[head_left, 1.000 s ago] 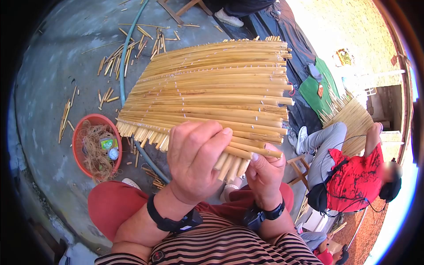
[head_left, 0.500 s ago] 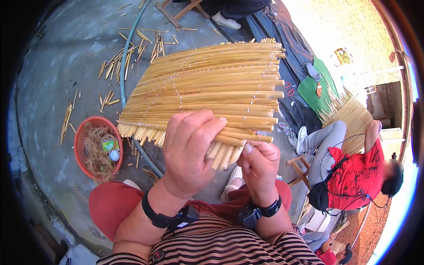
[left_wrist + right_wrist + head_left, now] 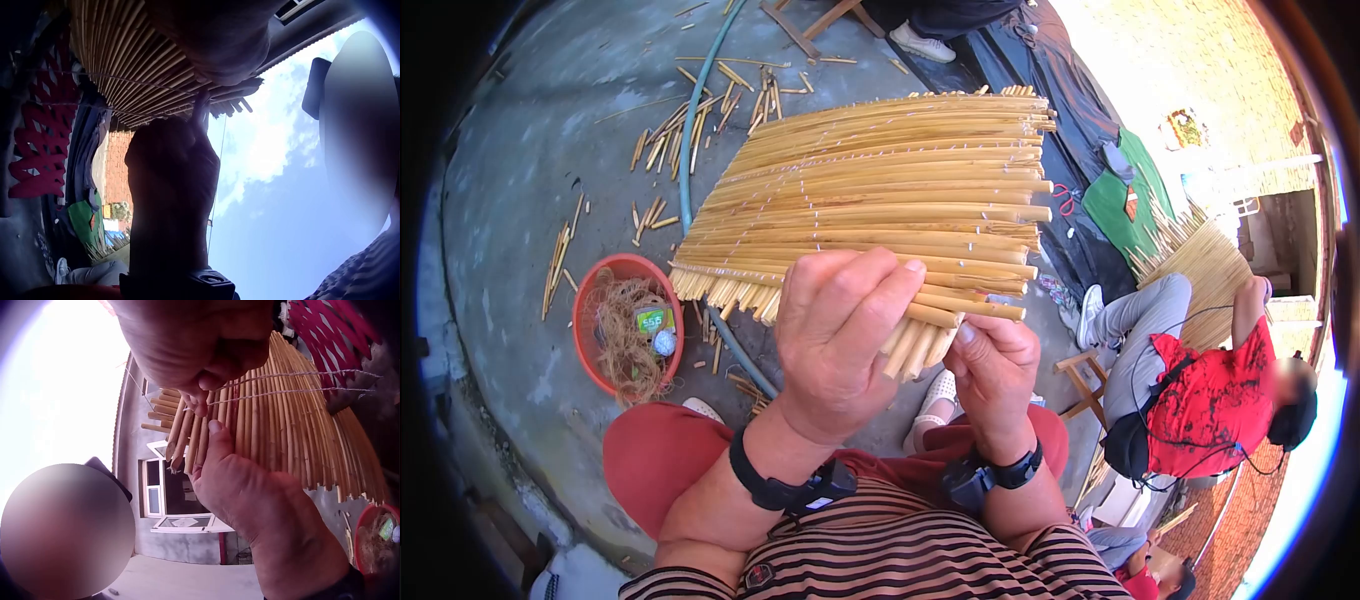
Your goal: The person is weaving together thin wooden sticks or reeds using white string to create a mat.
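Observation:
A mat of pale reed stalks (image 3: 870, 200), stitched with rows of white thread, is raised in front of me, its near edge tilted toward my body. My left hand (image 3: 830, 335) grips that near edge, fingers curled over the top face. Its thumb (image 3: 219, 440) presses the underside in the right wrist view. Close beside it my right hand (image 3: 995, 375) has its thumb and forefinger pinched together below the outermost stalk ends. Two strands of twine (image 3: 294, 374) run along the underside to these fingertips, which pinch the twine. Shorter stalk ends (image 3: 917, 350) stick out between the hands.
A red basin (image 3: 625, 260) with tangled fibre stands at the left on the floor. Cut stalk pieces (image 3: 670, 140) lie scattered around a blue hose (image 3: 700, 80). To the right a seated person in red (image 3: 1210, 400) is beside another mat (image 3: 1195, 265) and a wooden stool (image 3: 1083, 375).
My right hand has drawn back from the stalk ends, its fingers now curled below them. The mat's near right corner has risen slightly. My left hand keeps its grip.

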{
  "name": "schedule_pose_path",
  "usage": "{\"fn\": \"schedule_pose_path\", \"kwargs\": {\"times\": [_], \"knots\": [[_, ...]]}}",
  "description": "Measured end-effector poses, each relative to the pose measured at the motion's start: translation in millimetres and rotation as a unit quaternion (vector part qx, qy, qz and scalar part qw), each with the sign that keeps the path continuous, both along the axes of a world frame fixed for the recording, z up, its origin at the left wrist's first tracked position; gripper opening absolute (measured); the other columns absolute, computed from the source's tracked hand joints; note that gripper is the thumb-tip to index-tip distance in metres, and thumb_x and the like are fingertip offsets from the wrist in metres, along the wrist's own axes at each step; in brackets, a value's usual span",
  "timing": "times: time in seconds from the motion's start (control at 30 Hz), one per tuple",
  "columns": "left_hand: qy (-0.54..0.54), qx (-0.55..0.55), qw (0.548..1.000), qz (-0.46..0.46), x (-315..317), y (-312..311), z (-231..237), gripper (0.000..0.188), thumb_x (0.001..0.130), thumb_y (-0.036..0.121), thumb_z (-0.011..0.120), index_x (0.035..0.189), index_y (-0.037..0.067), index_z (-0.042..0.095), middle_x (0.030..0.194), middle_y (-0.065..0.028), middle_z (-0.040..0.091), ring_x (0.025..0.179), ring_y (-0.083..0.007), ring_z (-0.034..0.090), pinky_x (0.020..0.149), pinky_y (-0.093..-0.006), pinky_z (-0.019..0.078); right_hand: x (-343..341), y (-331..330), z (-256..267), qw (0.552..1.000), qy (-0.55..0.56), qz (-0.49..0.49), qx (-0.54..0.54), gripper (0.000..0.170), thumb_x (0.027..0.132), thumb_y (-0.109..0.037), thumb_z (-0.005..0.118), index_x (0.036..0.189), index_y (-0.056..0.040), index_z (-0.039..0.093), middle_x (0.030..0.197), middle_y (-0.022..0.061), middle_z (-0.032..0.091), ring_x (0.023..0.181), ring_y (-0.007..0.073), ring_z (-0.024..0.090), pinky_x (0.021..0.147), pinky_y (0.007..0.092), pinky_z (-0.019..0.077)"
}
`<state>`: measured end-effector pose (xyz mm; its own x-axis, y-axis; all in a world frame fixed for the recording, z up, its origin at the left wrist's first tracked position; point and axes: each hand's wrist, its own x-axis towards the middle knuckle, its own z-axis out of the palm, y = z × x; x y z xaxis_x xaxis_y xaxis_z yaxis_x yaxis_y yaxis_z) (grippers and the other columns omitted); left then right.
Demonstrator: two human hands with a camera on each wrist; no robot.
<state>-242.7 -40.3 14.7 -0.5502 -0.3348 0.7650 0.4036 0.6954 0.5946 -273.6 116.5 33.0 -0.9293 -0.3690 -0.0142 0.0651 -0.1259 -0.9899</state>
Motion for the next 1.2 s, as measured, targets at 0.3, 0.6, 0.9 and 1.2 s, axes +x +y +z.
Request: {"fn": "schedule_pose_path", "kwargs": {"times": [0.3,0.6,0.9,1.2], "knots": [[0.007,0.008,1.0,0.0,-3.4,-2.8,2.4,0.037,0.062,0.013,0.07,0.097,0.003,0.065,0.094,-0.0096,0.062,0.083,-0.0275,0.058,0.07,-0.0375,0.0454,1.8,-8.5,0.1,0.999,0.029,-0.024,-0.021,0.018,0.089,-0.002,0.061,0.106,-0.001,0.067,0.074,0.0004,0.061,0.056,0.0041,0.047,0.048,0.018,0.0359],[-0.019,-0.001,1.0,-0.013,0.9,-0.4,5.5,0.038,0.061,-0.002,0.069,0.099,0.001,0.062,0.096,-0.0138,0.062,0.086,-0.0303,0.059,0.075,-0.0359,0.0486,1.6,-19.3,8.4,0.999,0.02,-0.042,0.017,0.011,0.09,-0.006,0.061,0.099,-0.0002,0.065,0.07,-0.0036,0.057,0.056,0.0013,0.045,0.049,0.0168,0.0353],[0.004,-0.008,1.0,0.005,-4.6,2.7,-2.5,0.04,0.061,0.011,0.072,0.1,0.003,0.064,0.095,-0.0095,0.061,0.083,-0.0276,0.057,0.072,-0.0366,0.0456,-3.3,-11.8,12.4,1.0,0.004,-0.004,-0.002,0.011,0.088,-0.004,0.063,0.098,-0.0005,0.065,0.075,-0.0019,0.059,0.057,0.0013,0.046,0.049,0.0164,0.0349],[-0.001,-0.014,1.0,-0.007,-4.8,3.2,-1.0,0.041,0.062,0.011,0.072,0.101,0.002,0.064,0.095,-0.0102,0.06,0.083,-0.0277,0.056,0.072,-0.0369,0.0451,-5.6,-17.8,19.5,0.994,0.017,-0.022,0.108,0.02,0.082,0.001,0.066,0.103,0.0004,0.066,0.091,0.0054,0.063,0.078,0.0133,0.058,0.068,0.0255,0.046]]}}
